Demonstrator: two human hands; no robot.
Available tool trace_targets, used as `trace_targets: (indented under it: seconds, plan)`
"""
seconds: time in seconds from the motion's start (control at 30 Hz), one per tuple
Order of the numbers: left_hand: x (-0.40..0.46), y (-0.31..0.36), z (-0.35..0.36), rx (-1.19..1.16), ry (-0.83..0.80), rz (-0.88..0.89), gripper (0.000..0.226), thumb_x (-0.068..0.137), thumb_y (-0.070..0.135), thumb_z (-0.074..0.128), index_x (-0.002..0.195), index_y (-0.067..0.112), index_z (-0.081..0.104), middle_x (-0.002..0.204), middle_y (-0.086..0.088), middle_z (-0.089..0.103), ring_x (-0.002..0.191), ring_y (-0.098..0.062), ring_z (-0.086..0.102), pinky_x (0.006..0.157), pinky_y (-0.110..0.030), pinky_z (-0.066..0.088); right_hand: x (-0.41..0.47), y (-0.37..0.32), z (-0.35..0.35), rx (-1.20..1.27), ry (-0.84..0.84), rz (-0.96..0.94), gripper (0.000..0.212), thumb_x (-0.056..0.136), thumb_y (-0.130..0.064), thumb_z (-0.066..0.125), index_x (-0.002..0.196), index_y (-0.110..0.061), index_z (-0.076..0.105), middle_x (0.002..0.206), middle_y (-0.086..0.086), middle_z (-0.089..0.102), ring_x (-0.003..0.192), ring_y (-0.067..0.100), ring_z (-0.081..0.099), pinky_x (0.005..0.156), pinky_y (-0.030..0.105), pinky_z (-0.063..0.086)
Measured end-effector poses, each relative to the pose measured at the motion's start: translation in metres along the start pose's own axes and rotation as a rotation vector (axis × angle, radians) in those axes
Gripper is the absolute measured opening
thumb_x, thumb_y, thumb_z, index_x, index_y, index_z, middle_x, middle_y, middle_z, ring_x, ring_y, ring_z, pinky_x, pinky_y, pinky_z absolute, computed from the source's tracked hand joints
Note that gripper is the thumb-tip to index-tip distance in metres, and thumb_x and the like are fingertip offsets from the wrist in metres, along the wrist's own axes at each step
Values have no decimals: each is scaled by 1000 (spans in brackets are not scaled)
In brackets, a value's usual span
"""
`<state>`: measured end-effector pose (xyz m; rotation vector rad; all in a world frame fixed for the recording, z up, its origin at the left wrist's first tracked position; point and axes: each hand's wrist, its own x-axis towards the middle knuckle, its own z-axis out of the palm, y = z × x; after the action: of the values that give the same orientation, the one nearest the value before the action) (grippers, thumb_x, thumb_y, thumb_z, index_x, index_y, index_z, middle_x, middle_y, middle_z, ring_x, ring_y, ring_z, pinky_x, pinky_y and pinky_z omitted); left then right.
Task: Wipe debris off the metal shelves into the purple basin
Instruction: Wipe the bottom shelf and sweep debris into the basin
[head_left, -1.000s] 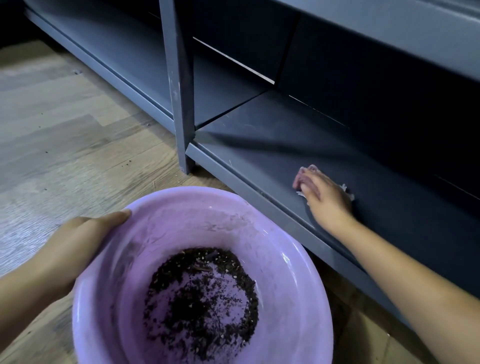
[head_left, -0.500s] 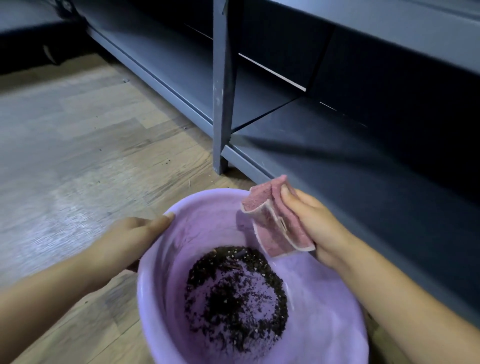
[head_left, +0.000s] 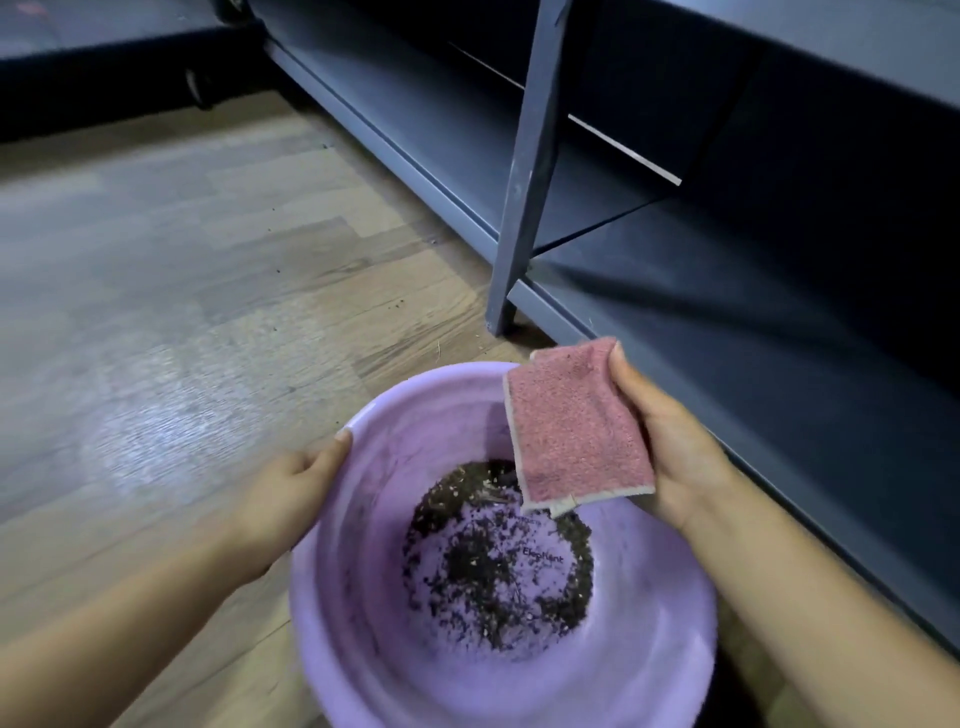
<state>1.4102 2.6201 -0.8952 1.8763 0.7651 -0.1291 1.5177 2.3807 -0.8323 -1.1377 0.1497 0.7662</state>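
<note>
A purple basin (head_left: 649, 654) fills the lower middle of the head view, tilted toward me, with dark soil debris (head_left: 493, 561) spread over its bottom. My left hand (head_left: 291, 493) grips the basin's left rim, thumb on the edge. My right hand (head_left: 670, 441) holds a folded pink cloth (head_left: 574, 426) over the basin's far right rim, thumb at the cloth's top corner. The grey metal shelf (head_left: 753, 322) runs along the right, just beyond my right hand.
A grey upright post (head_left: 524, 187) of the shelving stands on the wooden floor (head_left: 182, 291) just behind the basin. A second low shelf (head_left: 415, 119) continues to the far left. Small specks of debris lie scattered on the floor near the post.
My right hand has lifted the pink cloth off the shelf and brought it over the basin, where it now hangs flatter. The view has shifted left along the shelving.
</note>
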Motion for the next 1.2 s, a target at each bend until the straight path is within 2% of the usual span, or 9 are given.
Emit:
trace_targets:
  seconds: [0.1, 0.2, 0.3, 0.4, 0.53, 0.67, 0.8, 1.03, 1.2]
  plan:
    - [9, -8, 7, 7, 81, -1, 59, 98, 45, 39, 86, -5, 69, 88, -18, 70, 80, -24, 61, 75, -26, 46, 2, 2, 5, 71, 30, 16, 36, 63, -38, 70, 90, -14, 74, 87, 6, 72, 76, 19, 69, 68, 36, 56]
    - [9, 4, 3, 237, 103, 66, 47, 100, 41, 40, 79, 2, 57, 78, -11, 60, 81, -27, 56, 59, -16, 36, 1, 1, 9, 52, 61, 26, 45, 75, -34, 63, 113, -11, 66, 100, 8, 71, 81, 19, 69, 75, 37, 53]
    - [7, 17, -7, 591, 295, 326, 42, 93, 47, 52, 97, 5, 55, 98, -10, 55, 97, -30, 51, 75, -34, 38, -3, -1, 12, 54, 95, -5, 36, 76, -32, 60, 105, -12, 67, 90, 5, 72, 74, 16, 70, 71, 33, 56]
    - [-10, 44, 2, 312, 174, 536, 48, 78, 58, 58, 94, 12, 58, 92, -2, 59, 86, -17, 53, 72, -26, 40, -9, -3, 13, 62, 84, -59, 24, 75, -29, 59, 84, -14, 74, 81, 4, 73, 69, 15, 70, 62, 30, 59]
    - [-34, 78, 38, -337, -372, 157, 49, 68, 45, 68, 109, 17, 63, 103, 4, 69, 89, -4, 64, 81, -15, 50, -16, 3, 12, 83, 7, -50, 27, 78, -30, 57, 87, -13, 75, 90, 9, 72, 77, 20, 70, 72, 36, 55]
    - [-34, 74, 55, -562, -491, 64, 32, 78, 21, 65, 109, 10, 66, 90, 1, 74, 77, -10, 69, 64, -17, 53, -20, 15, 6, -145, 25, -118, 33, 78, -29, 59, 104, -10, 67, 93, 7, 72, 82, 16, 67, 76, 30, 56]
    - [-34, 68, 54, -520, -438, 55, 26, 86, 6, 63, 111, -1, 64, 73, -1, 70, 57, -7, 64, 49, -15, 47, -30, 14, -8, -471, 117, -172, 36, 73, -37, 65, 100, -13, 65, 84, -1, 71, 78, 10, 66, 79, 27, 53]
    - [-28, 54, 54, -396, -458, 87, 37, 77, 19, 68, 106, -3, 61, 90, -16, 71, 80, -21, 63, 66, -24, 52, -39, 10, -15, -693, 100, -68, 13, 87, -20, 64, 97, -12, 63, 71, 0, 65, 60, 9, 61, 61, 22, 53]
    - [-21, 36, 52, -121, -544, 52, 20, 87, 6, 65, 72, 12, 54, 50, 11, 53, 43, 1, 46, 42, -10, 34, -32, 35, -22, -776, 88, 104, 11, 86, -4, 65, 79, -11, 58, 59, 2, 62, 54, 10, 59, 61, 23, 52]
